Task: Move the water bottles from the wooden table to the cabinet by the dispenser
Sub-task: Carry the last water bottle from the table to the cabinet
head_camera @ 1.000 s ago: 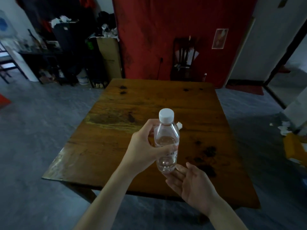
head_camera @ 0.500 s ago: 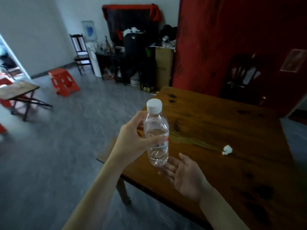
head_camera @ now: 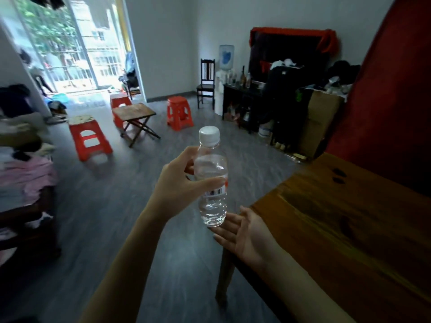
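Observation:
My left hand (head_camera: 178, 183) grips a clear water bottle (head_camera: 211, 180) with a white cap, held upright in front of me over the floor. My right hand (head_camera: 247, 234) lies open, palm up, just under the bottle's base, fingers touching or nearly touching it. The wooden table (head_camera: 349, 224) is to my right; no bottle shows on the part in view. Across the room stands the water dispenser (head_camera: 225, 66), and beside it a dark cabinet (head_camera: 242, 99) with several bottles on top.
Red plastic stools (head_camera: 179, 113) (head_camera: 89, 141) and a small folding wooden table (head_camera: 135, 120) stand on the grey floor between me and the cabinet. A dark chair (head_camera: 206, 83) is left of the dispenser. A cardboard box (head_camera: 319, 120) and piled clutter sit beyond the table corner.
The view has swung left, away from the wooden table toward the room and the dispenser. The bottle stays in my left hand, with my right hand open under it.

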A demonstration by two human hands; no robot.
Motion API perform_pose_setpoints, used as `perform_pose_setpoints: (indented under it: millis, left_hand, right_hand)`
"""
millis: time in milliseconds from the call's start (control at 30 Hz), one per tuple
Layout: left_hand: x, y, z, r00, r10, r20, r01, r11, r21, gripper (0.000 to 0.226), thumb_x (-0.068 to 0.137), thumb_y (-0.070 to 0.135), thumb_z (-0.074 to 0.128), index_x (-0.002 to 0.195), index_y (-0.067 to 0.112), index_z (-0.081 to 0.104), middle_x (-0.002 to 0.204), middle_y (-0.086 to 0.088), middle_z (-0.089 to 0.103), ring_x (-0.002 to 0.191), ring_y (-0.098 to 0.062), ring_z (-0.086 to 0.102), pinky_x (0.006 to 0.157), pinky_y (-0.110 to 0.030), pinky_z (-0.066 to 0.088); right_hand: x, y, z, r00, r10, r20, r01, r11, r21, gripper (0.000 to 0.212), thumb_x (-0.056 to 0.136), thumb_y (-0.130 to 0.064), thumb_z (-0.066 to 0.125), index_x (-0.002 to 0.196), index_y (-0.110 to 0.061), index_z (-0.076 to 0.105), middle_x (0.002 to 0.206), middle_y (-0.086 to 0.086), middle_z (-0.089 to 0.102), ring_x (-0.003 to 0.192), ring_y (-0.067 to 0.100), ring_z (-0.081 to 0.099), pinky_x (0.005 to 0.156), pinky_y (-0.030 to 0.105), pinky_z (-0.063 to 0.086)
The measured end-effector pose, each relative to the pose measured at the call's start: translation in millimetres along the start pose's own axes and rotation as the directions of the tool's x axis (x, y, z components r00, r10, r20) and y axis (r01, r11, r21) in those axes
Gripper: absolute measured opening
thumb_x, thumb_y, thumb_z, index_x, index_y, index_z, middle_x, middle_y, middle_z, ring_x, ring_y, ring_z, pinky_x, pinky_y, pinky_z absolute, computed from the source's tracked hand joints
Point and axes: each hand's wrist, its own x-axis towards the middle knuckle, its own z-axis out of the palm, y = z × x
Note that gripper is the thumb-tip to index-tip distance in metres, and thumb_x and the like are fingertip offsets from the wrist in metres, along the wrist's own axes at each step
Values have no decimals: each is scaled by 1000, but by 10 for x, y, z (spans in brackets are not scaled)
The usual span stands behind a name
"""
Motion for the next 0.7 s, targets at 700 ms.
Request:
perform_pose_setpoints:
  millis: [700]
  left_hand:
    - [953,-1134,-1185,989,-121,-90,138,968,210,69,67,54,86,127,37,56,108,20,70,97,5,69,72,-9,53]
  right_hand:
    - [2061,-70,1303,989,141,51,-137,988,-71,46,103,-39,34,114,-3,61,101,20,75,84,30,73,69,36,57]
